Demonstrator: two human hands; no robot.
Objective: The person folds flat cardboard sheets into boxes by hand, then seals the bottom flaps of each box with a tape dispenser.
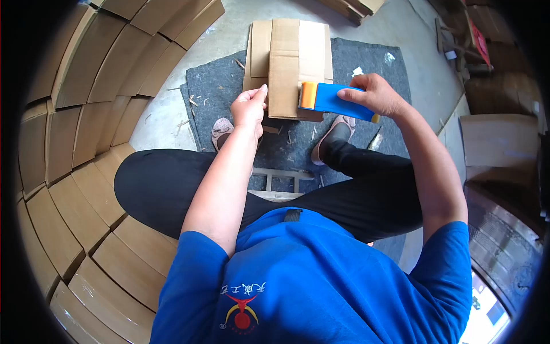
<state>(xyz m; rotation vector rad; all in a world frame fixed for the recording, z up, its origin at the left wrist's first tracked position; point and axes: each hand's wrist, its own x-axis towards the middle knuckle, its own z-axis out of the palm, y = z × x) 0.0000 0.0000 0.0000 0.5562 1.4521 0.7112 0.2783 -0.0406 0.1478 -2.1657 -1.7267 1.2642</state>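
A flat folded cardboard box lies on a grey felt mat on the floor in front of my feet. My left hand pinches the box's left edge with closed fingers. My right hand grips a blue squeegee with an orange blade. The blade rests against the box's right side, near its lower edge. My legs in black trousers are spread on either side, and pink shoes show beneath the box.
Rows of stacked flat cardboard sheets curve along my left side. More cardboard and clutter stand at the right. A small wooden frame sits between my knees. Scraps litter the mat.
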